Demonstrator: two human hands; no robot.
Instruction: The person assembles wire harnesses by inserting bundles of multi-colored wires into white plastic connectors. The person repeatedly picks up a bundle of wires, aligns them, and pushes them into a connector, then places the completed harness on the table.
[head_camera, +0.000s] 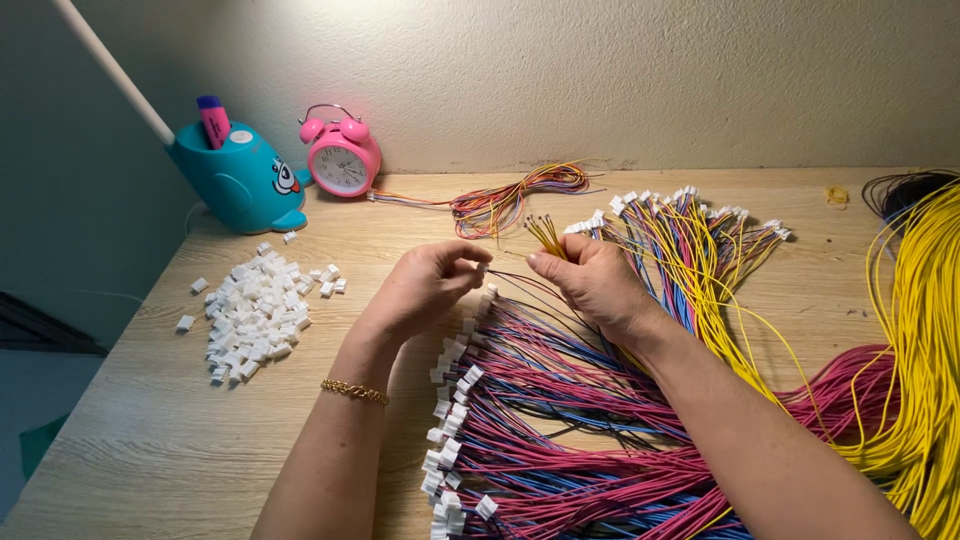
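A small white connector (482, 267) is pinched in the left hand (425, 285); a bundle of yellow wires (547, 236) is gripped by the right hand (592, 283), tips pointing toward the counter's (150, 440) back edge. Loose white housings (255, 310) are piled near the left edge.

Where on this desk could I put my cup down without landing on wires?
Bare wood shows at the near left of the desk, below the pile of white connectors and beside the left hand. Another patch lies behind the wire bundle. The right half is crowded with yellow wires.
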